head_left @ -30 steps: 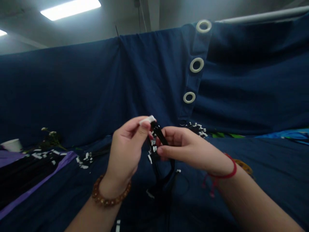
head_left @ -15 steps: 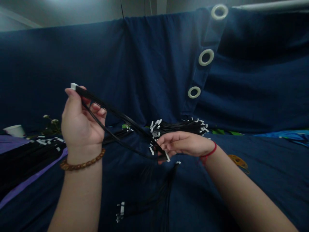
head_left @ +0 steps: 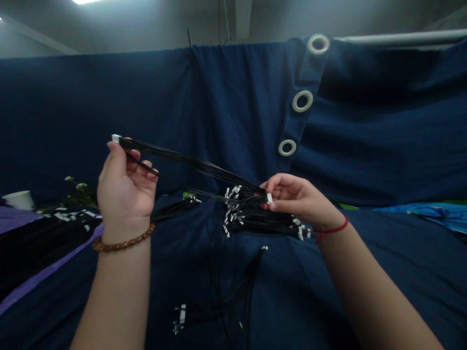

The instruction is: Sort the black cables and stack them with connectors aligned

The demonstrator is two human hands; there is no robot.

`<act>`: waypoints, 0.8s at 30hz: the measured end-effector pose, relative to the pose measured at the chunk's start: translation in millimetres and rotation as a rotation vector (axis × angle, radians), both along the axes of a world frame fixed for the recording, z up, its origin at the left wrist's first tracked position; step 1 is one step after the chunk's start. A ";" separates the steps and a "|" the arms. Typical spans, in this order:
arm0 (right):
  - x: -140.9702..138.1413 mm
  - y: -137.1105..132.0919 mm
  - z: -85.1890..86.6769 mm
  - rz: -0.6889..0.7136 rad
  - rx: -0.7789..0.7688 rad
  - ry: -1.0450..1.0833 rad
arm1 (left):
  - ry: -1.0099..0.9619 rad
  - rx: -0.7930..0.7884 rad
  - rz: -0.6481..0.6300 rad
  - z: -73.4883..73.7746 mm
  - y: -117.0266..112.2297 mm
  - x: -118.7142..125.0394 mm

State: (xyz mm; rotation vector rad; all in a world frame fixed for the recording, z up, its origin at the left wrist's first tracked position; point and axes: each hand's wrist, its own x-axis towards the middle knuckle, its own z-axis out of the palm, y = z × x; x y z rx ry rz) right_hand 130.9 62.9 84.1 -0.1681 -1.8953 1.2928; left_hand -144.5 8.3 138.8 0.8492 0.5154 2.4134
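Strand: I see black wires (head_left: 197,167) pulled taut in the air between my two hands, above the table, sloping from upper left down to mid-frame.
Left hand: my left hand (head_left: 124,187) is raised, thumb and fingers pressed together on the strand just below its white plug (head_left: 116,138). One loose wire crosses the fingers, and a bead bracelet (head_left: 122,241) sits on the wrist.
Right hand: my right hand (head_left: 295,199) is lower, thumb and forefinger pinching the second plug (head_left: 269,198). A red string (head_left: 332,228) circles the wrist.
Pile: more black wires with white plugs (head_left: 248,218) lie on the cloth just under the right hand.
Bundle: a further bunch (head_left: 215,304) trails toward me near the bottom edge.
Surface: a creased dark blue cloth (head_left: 383,253) covers the table. At left a purple sheet (head_left: 44,274) carries a spread of dark leads (head_left: 36,238).
Far left: a white cup (head_left: 18,199) stands near a sprig of flowers (head_left: 75,192).
Room: a blue curtain (head_left: 219,112) hangs behind the table, with three white eyelets (head_left: 302,101) down one hem. A grey rail (head_left: 401,36) runs at top right and a ceiling lamp (head_left: 85,1) glows at top left.
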 end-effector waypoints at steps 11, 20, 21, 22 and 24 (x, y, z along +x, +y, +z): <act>-1.5 -18.9 12.8 -0.446 0.536 0.237 | 0.344 0.056 0.162 -9.8 2.2 8.4; 0.6 -23.8 16.8 -0.641 0.404 0.285 | 0.345 -0.003 0.268 -10.7 2.5 12.0; 0.8 -20.1 16.5 -0.670 0.335 0.297 | 0.341 0.001 0.290 -11.0 4.0 10.5; 1.0 -15.8 15.9 -0.694 0.265 0.295 | 0.343 0.003 0.312 -11.5 5.7 9.3; 1.1 -6.2 14.2 -0.722 0.140 0.261 | 0.366 -0.005 0.343 -13.3 9.5 8.5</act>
